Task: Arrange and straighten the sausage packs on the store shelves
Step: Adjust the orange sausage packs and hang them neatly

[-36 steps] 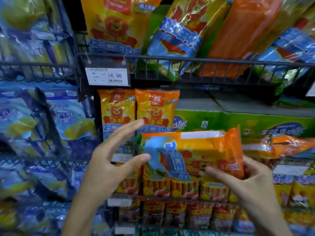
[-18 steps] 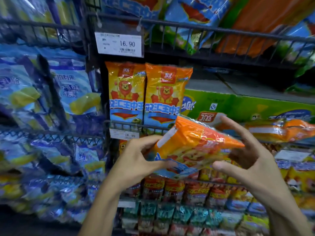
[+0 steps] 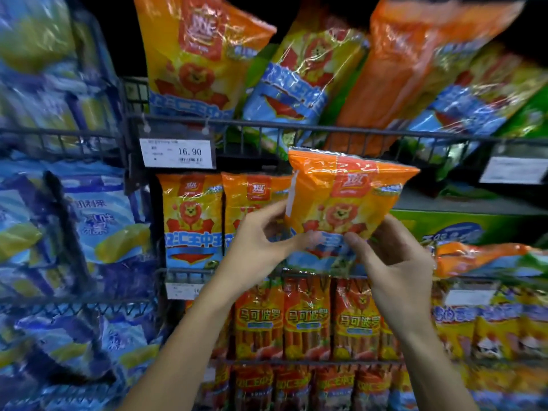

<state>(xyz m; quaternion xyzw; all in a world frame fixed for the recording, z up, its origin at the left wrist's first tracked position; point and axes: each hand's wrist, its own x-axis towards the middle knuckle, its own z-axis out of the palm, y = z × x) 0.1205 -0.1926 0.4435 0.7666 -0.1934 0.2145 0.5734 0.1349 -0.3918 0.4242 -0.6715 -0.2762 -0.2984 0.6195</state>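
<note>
An orange and yellow sausage pack [image 3: 347,197] with a lion picture stands upright in front of the middle shelf, held between both hands. My left hand [image 3: 261,247] pinches its lower left edge. My right hand [image 3: 394,268] grips its lower right side, thumb on the front. Two matching packs [image 3: 192,221] stand upright side by side in the wire shelf [image 3: 189,272] just to the left; the nearer one is partly hidden behind my left hand and the held pack.
Larger lion packs [image 3: 201,57] lean in the upper wire rack [image 3: 296,129] above a 16.90 price tag [image 3: 178,152]. A green carton [image 3: 462,229] sits right, an orange pack [image 3: 480,256] lying before it. Red sausage packs [image 3: 305,318] fill the lower shelf; blue bags [image 3: 74,221] hang left.
The held pack has turned from lying flat and tilted to upright, and rose toward the shelf beside the two standing packs. Both hands shifted to its lower edge.
</note>
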